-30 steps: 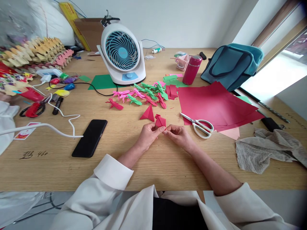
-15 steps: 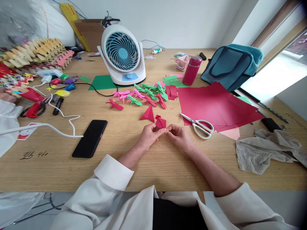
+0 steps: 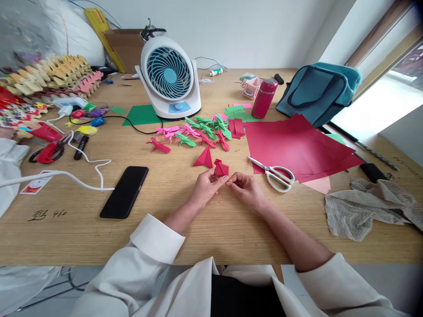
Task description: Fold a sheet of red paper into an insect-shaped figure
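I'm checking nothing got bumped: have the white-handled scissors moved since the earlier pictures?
No: the scissors still overlap the same corner of the red sheets.

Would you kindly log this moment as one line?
left hand: holding small folded red paper | right hand: at its near edge | beyond, leftward: red paper triangle | rightward: white-handled metal scissors

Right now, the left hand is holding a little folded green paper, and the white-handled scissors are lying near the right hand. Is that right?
Not quite: the folded paper in the left hand is red, not green, as the head view shows. The white-handled scissors do lie near the right hand.
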The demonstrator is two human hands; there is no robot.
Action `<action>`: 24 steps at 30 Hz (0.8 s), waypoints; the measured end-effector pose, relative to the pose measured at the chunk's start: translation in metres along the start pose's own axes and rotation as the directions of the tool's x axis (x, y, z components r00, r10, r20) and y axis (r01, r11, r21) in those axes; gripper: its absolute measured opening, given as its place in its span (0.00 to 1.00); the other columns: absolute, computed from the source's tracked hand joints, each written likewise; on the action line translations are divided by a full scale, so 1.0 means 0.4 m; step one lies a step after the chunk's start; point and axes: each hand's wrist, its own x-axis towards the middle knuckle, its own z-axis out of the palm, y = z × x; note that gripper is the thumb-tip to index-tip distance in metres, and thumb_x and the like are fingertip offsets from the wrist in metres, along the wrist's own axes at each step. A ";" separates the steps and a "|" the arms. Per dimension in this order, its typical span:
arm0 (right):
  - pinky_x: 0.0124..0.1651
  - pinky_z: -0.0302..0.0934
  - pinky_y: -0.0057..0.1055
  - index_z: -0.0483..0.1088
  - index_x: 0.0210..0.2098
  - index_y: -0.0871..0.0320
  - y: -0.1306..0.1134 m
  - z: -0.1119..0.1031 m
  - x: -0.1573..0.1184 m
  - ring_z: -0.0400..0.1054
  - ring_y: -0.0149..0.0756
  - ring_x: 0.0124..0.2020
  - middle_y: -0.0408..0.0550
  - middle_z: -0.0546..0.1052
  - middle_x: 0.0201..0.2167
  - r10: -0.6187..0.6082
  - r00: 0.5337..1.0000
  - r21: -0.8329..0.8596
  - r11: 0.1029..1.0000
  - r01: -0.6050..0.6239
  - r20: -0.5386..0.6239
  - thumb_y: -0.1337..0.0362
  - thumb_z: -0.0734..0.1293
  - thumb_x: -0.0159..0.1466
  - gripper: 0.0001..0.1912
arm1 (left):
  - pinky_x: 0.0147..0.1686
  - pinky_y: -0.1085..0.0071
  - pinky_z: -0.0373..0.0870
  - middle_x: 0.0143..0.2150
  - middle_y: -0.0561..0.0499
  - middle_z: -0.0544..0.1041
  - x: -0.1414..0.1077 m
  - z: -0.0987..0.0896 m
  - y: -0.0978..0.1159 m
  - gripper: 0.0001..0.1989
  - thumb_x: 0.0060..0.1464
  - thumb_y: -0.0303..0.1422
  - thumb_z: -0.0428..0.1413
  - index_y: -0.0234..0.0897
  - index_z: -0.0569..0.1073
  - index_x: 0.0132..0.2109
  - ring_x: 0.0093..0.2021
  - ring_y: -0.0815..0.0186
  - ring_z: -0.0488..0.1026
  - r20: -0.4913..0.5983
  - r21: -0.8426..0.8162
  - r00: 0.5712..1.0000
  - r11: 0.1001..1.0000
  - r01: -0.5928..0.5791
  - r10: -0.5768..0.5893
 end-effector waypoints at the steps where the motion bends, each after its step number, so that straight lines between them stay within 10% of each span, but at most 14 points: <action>1: 0.27 0.50 0.29 0.68 0.28 0.59 0.000 0.000 0.000 0.56 0.29 0.24 0.41 0.67 0.22 0.003 1.000 -0.013 1.000 -0.003 0.004 0.49 0.70 0.58 0.18 | 0.17 0.79 0.58 0.28 0.54 0.71 0.000 -0.001 0.004 0.20 0.44 0.44 0.66 0.34 0.72 0.36 0.24 0.74 0.63 -0.008 -0.017 1.000 1.000 -0.011 0.010; 13: 0.28 0.49 0.27 0.68 0.33 0.59 -0.009 -0.008 -0.002 0.54 0.28 0.25 0.40 0.66 0.26 0.009 0.982 0.020 1.000 -0.013 0.189 0.49 0.68 0.61 0.18 | 0.19 0.80 0.58 0.26 0.56 0.68 0.003 -0.008 0.000 0.14 0.48 0.41 0.63 0.35 0.72 0.33 0.24 0.75 0.61 -0.014 -0.017 0.998 0.998 -0.053 0.053; 24: 0.26 0.46 0.27 0.64 0.25 0.59 -0.013 -0.007 -0.002 0.50 0.27 0.24 0.39 0.60 0.21 0.008 0.994 -0.065 0.998 -0.001 0.112 0.44 0.66 0.61 0.24 | 0.19 0.78 0.54 0.27 0.55 0.72 0.002 -0.002 0.012 0.17 0.44 0.43 0.65 0.34 0.75 0.35 0.24 0.74 0.62 -0.006 -0.015 0.999 0.999 -0.038 0.038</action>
